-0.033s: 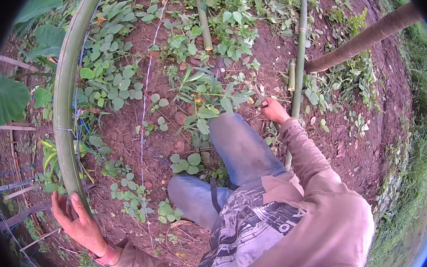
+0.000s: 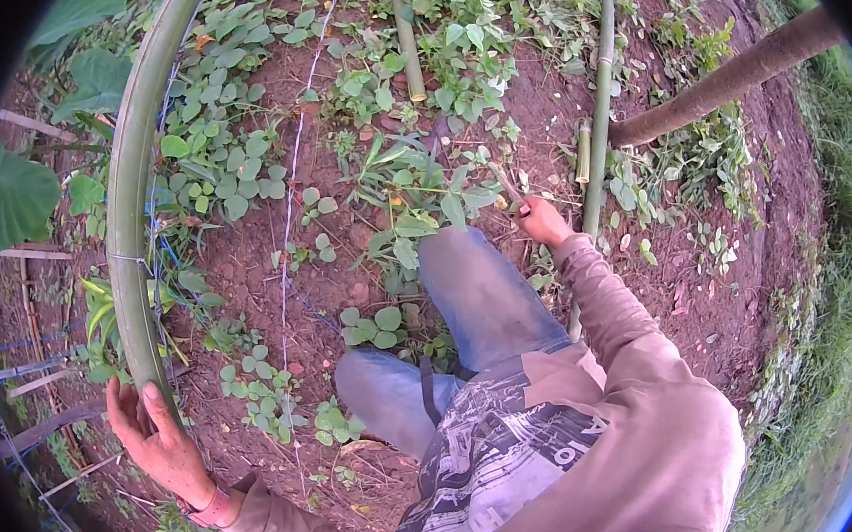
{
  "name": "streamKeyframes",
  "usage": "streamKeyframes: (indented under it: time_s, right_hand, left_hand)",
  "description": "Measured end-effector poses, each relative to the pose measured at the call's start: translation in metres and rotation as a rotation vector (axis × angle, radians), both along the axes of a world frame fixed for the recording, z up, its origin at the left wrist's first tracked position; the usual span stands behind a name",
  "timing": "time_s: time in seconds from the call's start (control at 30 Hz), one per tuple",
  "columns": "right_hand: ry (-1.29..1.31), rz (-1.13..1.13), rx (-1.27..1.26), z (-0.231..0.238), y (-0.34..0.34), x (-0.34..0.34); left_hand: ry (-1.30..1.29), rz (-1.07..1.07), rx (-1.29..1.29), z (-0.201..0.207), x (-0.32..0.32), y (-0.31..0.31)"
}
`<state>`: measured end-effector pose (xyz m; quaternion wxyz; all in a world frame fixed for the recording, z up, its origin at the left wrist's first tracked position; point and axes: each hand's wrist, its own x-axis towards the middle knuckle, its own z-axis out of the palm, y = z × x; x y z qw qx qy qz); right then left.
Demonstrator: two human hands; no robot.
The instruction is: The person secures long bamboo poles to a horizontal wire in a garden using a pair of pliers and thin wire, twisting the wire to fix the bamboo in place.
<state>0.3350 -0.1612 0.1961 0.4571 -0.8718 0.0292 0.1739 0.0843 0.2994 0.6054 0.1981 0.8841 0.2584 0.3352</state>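
the left hand (image 2: 168, 464) is at the near end of a thick green bamboo pole (image 2: 129, 204), which runs forward from the fingers and bends rightward at the far edge of the view. these fingers are half curled, with the thumb overlapping the pole; whether they close firmly around it, i cannot tell. a reddish band (image 2: 212, 507) circles the wrist just behind them.

the right hand (image 2: 545, 223) has its fingers closed on a thin brownish tool (image 2: 507, 186), which sticks out forward and a little left of the fist; its exact kind is too small to make out. leafy green plants (image 2: 451, 204) stand just left of these fingers, and the right knee (image 2: 465, 253) is near them on the same side. ahead and to their right lie a short bamboo piece (image 2: 583, 152) and, beside it, a slender green pole (image 2: 600, 102). farther right, a brown wooden post (image 2: 727, 82) slants across. between the two hands, a pale string (image 2: 289, 187) crosses above the reddish soil (image 2: 251, 325).
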Motion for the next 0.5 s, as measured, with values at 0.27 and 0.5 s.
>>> streamKeyframes:
  time_s: [0.27, 0.5]
  right_hand:
    - [-0.178, 0.068, -0.156, -0.059, 0.075, 0.014]
    - [-0.047, 0.028, -0.102, -0.062, 0.057, 0.017]
  left_hand:
    - [0.244, 0.040, 0.317, 0.003, 0.002, -0.008]
    - [0.359, 0.231, 0.392, 0.006, 0.021, -0.015]
